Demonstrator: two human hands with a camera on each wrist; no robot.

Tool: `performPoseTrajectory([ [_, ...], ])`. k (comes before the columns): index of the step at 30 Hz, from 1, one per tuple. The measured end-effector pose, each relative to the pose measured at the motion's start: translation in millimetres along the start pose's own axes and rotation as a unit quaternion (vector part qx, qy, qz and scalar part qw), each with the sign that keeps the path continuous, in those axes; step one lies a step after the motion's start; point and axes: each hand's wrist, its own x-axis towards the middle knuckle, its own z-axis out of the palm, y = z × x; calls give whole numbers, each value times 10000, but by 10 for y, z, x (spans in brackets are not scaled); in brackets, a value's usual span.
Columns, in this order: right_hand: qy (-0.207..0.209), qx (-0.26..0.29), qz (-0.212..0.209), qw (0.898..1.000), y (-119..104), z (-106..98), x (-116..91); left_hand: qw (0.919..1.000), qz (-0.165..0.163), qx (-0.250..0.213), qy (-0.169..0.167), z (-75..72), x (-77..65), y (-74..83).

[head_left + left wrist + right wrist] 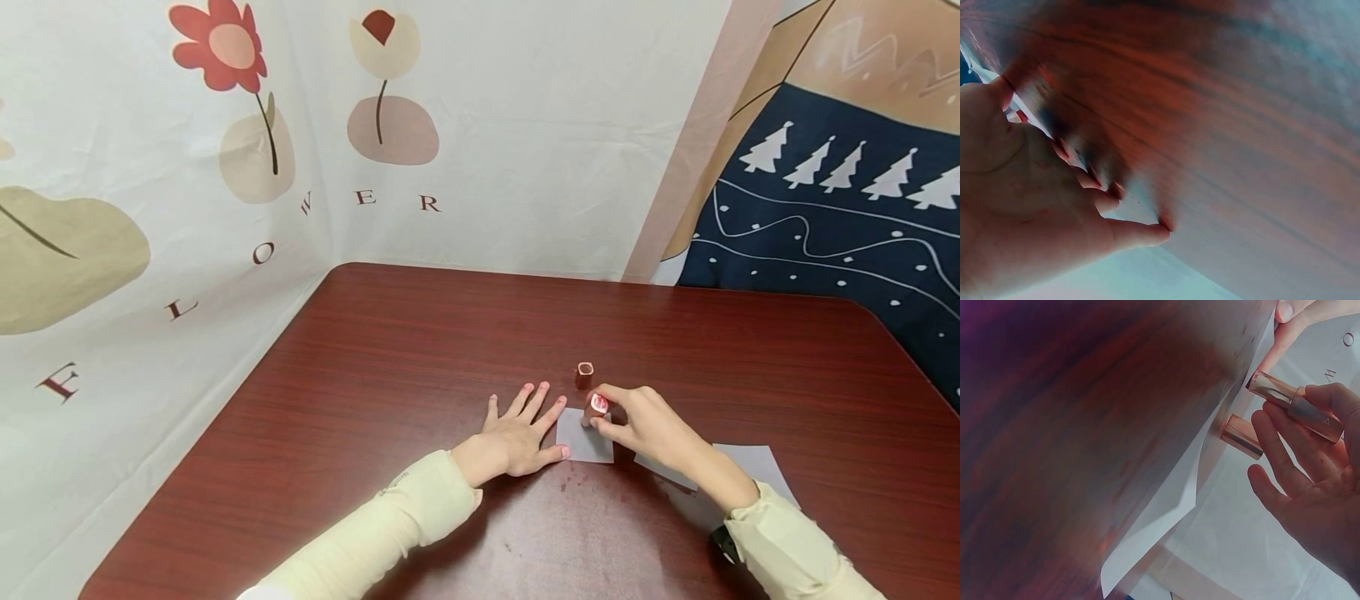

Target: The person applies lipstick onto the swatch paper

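Note:
My right hand [654,425] pinches a rose-gold stamp [1315,415], shaped like a lipstick tube, between thumb and fingers. It stands upright with its lower end at a small sheet of paper [581,448]; its top [599,403] bears a red mark on white. My left hand [516,440] lies palm down with fingers spread, thumb and index fingertip at the paper's left edge. Just beyond the paper stands a rose-gold cap [584,375], hollow end up. In the left wrist view the fingertips rest on the tabletop.
More paper [753,463] lies on the dark red table [420,333], partly under the right forearm. Small reddish marks show on the wood near the front of the stamped sheet. A white flower-print cloth [525,167] hangs behind and left, a dark blue one [810,217] at right.

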Motion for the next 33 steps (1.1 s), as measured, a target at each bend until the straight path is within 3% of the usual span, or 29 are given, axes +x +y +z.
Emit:
performPoseTrajectory([
  [33, -190, 101, 213, 9995, -28, -2, -34, 10000, -8, -8, -70, -3, 3, 3],
])
